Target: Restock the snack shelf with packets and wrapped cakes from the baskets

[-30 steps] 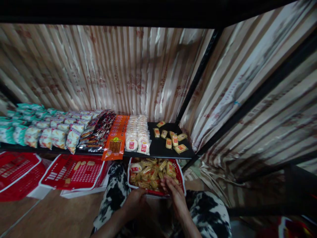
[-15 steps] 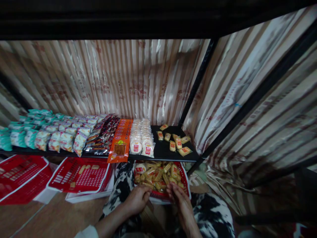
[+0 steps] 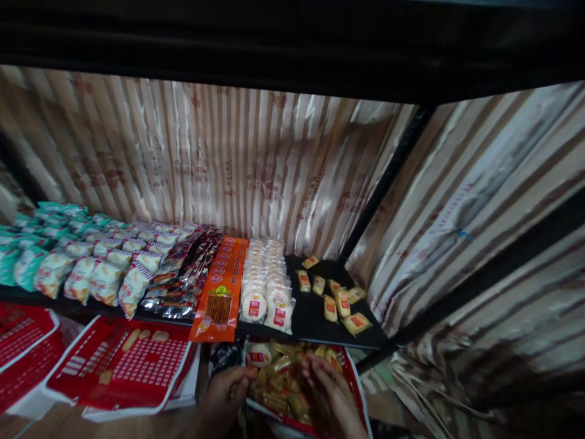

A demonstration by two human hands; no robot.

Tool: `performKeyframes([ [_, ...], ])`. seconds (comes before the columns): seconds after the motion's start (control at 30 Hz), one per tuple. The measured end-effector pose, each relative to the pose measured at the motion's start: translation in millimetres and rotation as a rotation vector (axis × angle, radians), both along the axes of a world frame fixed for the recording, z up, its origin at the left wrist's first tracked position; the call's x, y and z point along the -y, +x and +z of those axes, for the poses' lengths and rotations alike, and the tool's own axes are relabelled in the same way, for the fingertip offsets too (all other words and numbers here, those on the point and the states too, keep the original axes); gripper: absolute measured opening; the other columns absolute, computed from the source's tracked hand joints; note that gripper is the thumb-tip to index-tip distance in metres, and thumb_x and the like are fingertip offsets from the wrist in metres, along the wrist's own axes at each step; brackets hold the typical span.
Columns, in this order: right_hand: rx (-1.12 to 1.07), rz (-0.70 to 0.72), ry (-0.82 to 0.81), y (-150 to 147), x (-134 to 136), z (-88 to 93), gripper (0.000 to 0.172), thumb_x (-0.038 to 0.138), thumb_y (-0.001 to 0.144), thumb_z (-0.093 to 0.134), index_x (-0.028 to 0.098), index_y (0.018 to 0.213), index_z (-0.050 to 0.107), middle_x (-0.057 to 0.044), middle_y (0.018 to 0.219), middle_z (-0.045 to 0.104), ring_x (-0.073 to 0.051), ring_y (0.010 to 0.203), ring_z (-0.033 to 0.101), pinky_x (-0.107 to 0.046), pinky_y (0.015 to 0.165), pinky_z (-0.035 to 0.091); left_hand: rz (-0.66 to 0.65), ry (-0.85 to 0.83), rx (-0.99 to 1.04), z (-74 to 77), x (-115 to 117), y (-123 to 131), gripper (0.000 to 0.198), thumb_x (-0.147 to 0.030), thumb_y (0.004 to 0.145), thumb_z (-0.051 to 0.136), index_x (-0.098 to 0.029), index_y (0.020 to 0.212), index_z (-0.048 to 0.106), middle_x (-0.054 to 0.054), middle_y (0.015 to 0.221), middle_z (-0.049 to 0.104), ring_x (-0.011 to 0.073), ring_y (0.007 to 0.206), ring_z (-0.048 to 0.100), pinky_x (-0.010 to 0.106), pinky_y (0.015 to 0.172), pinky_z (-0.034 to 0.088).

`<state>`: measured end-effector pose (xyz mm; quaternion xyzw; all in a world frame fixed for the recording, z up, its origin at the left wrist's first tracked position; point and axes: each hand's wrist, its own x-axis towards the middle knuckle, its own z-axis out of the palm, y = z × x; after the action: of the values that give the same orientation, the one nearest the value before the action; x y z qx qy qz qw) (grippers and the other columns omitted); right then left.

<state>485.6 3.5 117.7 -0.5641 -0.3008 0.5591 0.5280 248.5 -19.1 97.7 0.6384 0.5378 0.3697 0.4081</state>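
Note:
A red basket (image 3: 354, 378) with a pale rim stands in front of me, full of small yellow-wrapped snack packets (image 3: 276, 381). One round white packet (image 3: 258, 355) lies among them at the back left. My left hand (image 3: 226, 390) is at the basket's left side, closed with thumb and fingers together; what it may hold is too dark to make out. Over the right half of the basket, my right hand (image 3: 331, 390) has its fingers bent in among the packets. Its fingertips are dim, and anything between them is hidden. Several loose yellow packets (image 3: 330, 308) lie on the black shelf (image 3: 311, 326).
Along the shelf stand rows of round white crackers (image 3: 254, 305), an orange snack bag (image 3: 214, 305), dark packets (image 3: 183, 286), white bags (image 3: 107, 280) and teal bags (image 3: 31, 265). Another red basket (image 3: 137, 360) holds a few pieces. A black post (image 3: 388, 164) rises at the shelf's right corner.
The view has shifted, so shelf and baskets appear lower. My left hand has moved left from the basket's front. The right hand's fingers have come in over the packets.

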Motion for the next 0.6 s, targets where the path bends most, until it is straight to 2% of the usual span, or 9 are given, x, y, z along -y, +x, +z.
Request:
performKeyframes([
  [0.1,0.081,0.068,0.056,-7,-34,26.4,0.046,0.055,0.052,0.076,0.021,0.082,0.071,-0.005,0.079,0.072,-0.021,0.073,0.065,-0.031,0.068,0.052,0.082,-0.038,0.099,12.1,-27,-16,0.031,-0.040,0.081,0.043,-0.021,0.087,0.068,0.004,0.089,0.071,0.0182,0.085,0.065,0.025,0.075,0.050],
  [0.17,0.152,0.172,0.104,-9,-62,42.5,0.046,0.056,0.055,0.074,0.020,0.084,0.070,-0.005,0.079,0.071,-0.021,0.074,0.065,-0.032,0.070,0.050,0.126,-0.056,0.147,21.9,-49,-25,0.033,-0.044,0.080,0.045,-0.020,0.087,0.067,0.005,0.089,0.071,0.0190,0.085,0.065,0.026,0.075,0.051],
  [0.27,0.270,0.291,0.209,-10,-111,59.4,0.050,0.060,0.058,0.070,0.020,0.089,0.069,-0.005,0.079,0.070,-0.020,0.075,0.063,-0.033,0.072,0.049,0.150,-0.033,0.148,37.8,-88,-36,0.036,-0.047,0.077,0.047,-0.019,0.089,0.067,0.006,0.089,0.071,0.0200,0.085,0.065,0.029,0.077,0.051],
  [0.43,0.591,0.400,0.418,-16,-200,70.0,0.047,0.060,0.072,0.056,0.020,0.093,0.067,-0.005,0.081,0.069,-0.019,0.077,0.063,-0.032,0.072,0.049,0.178,0.044,0.028,57.3,-172,-50,0.031,-0.037,0.078,0.045,-0.020,0.094,0.066,0.004,0.097,0.070,0.0186,0.093,0.064,0.029,0.083,0.049],
  [0.53,0.779,0.488,0.537,-22,-257,70.8,0.039,0.050,0.080,0.049,0.020,0.099,0.066,-0.005,0.092,0.070,-0.020,0.085,0.063,-0.032,0.079,0.049,0.216,0.038,-0.075,59.3,-235,-50,0.027,-0.026,0.079,0.045,-0.018,0.093,0.066,0.006,0.096,0.070,0.0168,0.082,0.065,0.026,0.074,0.050],
  [0.6,0.901,0.547,0.599,-28,-296,69.0,0.033,0.042,0.083,0.046,0.021,0.101,0.066,-0.004,0.094,0.070,-0.019,0.086,0.064,-0.033,0.081,0.049,0.264,0.034,-0.106,59.4,-276,-47,0.025,-0.020,0.079,0.046,-0.018,0.092,0.066,0.006,0.094,0.070,0.0153,0.082,0.065,0.023,0.072,0.049],
])
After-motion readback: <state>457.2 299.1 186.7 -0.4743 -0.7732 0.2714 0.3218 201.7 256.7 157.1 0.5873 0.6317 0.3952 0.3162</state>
